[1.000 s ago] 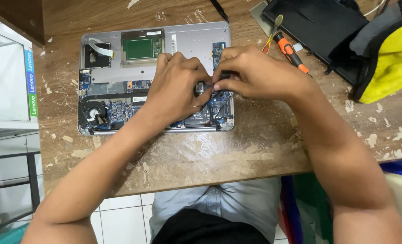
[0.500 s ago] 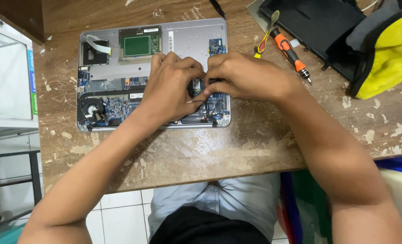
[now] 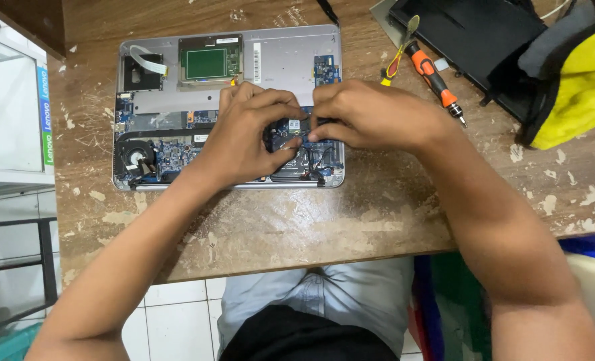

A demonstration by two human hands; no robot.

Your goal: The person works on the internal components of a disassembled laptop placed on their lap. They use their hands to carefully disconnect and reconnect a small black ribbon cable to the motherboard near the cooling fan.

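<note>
Both my hands are down inside the opened laptop (image 3: 230,107), which lies flat with its cover off on the scarred wooden desk (image 3: 311,220). My left hand (image 3: 247,137) rests over the middle of the circuit board, its fingers curled and their tips pressed together on a small part (image 3: 296,127) near the right end of the board. My right hand (image 3: 371,113) comes in from the right, and its thumb and forefinger are pinched onto the same spot, touching the left fingertips. What exactly sits in either grip I cannot tell; my fingers cover most of it.

At the near left corner of the laptop sits the round black fan (image 3: 137,155). At the far side a green board (image 3: 207,63) shows in a square frame, with a white ribbon cable (image 3: 147,60) just left of it.

Right of the laptop, apart from my hands, lies an orange-handled screwdriver (image 3: 434,77). Farther right are a black tray (image 3: 474,40) and a yellow cloth (image 3: 575,90).
</note>
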